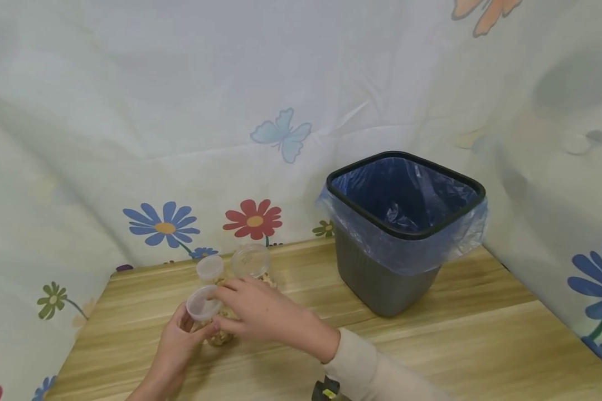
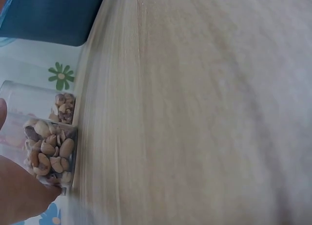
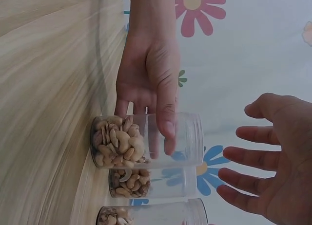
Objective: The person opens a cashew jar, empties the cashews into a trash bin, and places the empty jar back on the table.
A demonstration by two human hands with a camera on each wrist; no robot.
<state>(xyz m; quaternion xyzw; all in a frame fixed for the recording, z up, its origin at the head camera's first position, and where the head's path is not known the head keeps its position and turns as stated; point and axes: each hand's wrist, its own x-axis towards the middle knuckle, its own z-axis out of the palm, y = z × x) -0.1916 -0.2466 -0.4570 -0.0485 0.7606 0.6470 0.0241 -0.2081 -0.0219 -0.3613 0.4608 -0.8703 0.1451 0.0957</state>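
Note:
A clear plastic jar [image 3: 165, 144] part-filled with cashew nuts [image 3: 119, 144] stands upright on the table. My left hand [image 1: 173, 342] grips this jar around its side, the thumb lying along the wall in the right wrist view. Above its lid [image 1: 200, 303] is my right hand [image 1: 256, 309], fingers spread and relaxed, holding nothing. The right wrist view shows that right hand [image 3: 278, 161] apart from the jar's top. Just behind stand two more jars with nuts in the bottom, a small lidded one [image 1: 210, 268] and a wider one [image 1: 251, 260].
A dark grey trash bin [image 1: 386, 278] lined with a blue plastic bag [image 1: 406, 253] stands at the right back of the wooden table [image 1: 471, 345]. A white cloth [image 1: 180, 111] printed with flowers and butterflies hangs behind and at the sides.

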